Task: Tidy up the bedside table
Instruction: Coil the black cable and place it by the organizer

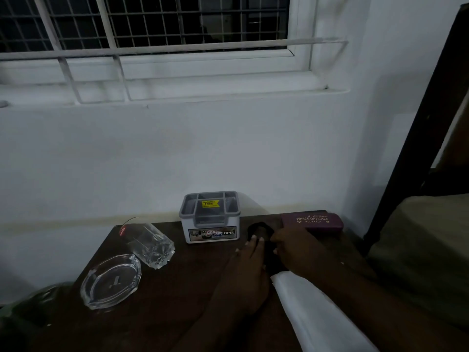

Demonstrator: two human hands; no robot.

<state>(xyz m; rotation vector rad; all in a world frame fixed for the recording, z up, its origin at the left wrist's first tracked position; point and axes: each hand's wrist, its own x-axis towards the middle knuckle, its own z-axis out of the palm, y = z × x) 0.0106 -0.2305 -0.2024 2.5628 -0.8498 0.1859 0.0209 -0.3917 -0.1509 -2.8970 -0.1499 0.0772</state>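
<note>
On the dark wooden bedside table (177, 288) both my hands meet over a black object (258, 231) whose kind I cannot tell. My left hand (247, 270) lies flat with its fingertips on it. My right hand (295, 247) is closed around its right side. A white cloth or paper (312, 313) lies under my right forearm. A white and grey organiser box (211, 217) stands at the back middle. A maroon spectacle case (313, 221) lies at the back right. A clear drinking glass (149, 243) lies tipped on its side at the left, beside a glass ashtray (111, 280).
A white wall and a barred window (152, 34) rise behind the table. A bed with a dark frame (416, 138) and an olive mattress (418, 250) stands at the right. Something dark green (33, 306) sits low at the left, off the table's edge.
</note>
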